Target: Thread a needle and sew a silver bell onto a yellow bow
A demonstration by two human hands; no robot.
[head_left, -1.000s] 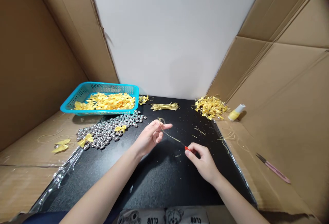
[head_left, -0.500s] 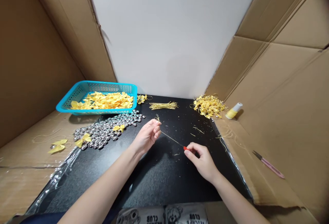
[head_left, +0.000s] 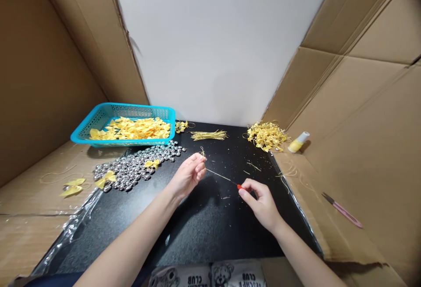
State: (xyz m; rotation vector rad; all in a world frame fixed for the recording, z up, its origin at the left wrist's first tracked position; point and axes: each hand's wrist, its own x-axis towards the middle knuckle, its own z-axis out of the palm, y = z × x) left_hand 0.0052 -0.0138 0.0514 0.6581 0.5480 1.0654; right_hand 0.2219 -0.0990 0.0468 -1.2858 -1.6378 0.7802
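While curled left fingers [head_left: 200, 168] pinch gold cord [head_left: 219, 174], right fingers [head_left: 251, 184] pinch a red piece [head_left: 239, 187].

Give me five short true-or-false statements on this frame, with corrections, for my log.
1. The right hand pinches a small red item. True.
2. The cord sags loosely. False: the cord runs nearly straight from the left hand.
3. Yellow bows lie inside the blue basket. True.
4. The pink snips lie among the bows. False: the pink snips lie on cardboard at the right.
5. Silver beads lie on the black table top. True.
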